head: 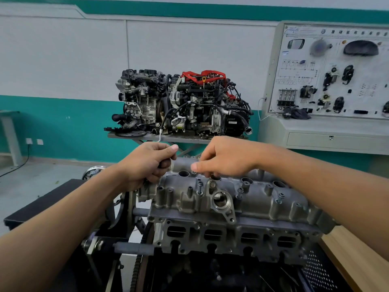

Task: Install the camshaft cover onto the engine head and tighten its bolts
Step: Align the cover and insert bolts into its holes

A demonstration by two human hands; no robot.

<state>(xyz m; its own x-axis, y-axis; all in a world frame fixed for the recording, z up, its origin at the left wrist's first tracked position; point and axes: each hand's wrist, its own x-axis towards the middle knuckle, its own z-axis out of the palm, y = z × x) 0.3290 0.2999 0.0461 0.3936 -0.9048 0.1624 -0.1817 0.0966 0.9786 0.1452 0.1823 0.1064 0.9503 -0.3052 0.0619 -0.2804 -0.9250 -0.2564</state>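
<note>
Camshaft cover (210,194) sits on top of the engine head (231,234), right under both of your hands. It is grey metal with round holes along its top.

Your left hand (150,163) is at the far left end of the cover. Its fingers are curled tight around a dark thing (164,164). Most of that thing is hidden in your fist, so you cannot tell what it is.

Your right hand (225,159) hangs just beside the left one, over the back edge of the cover. Its thumb (196,166) points toward your left hand, and its fingers bend down toward one of the holes. You cannot tell if it pinches anything, because the fingers hide that spot. The two hands are close but do not touch.

A bolt (199,187) stands upright in the cover just below your right thumb. A big round opening (221,200) is near it, closer to you.

Far past your hands, engines (183,102) sit on a grey desk (189,140). To the right of your right arm, a white board (332,70) with car parts stands by the wall.
</note>
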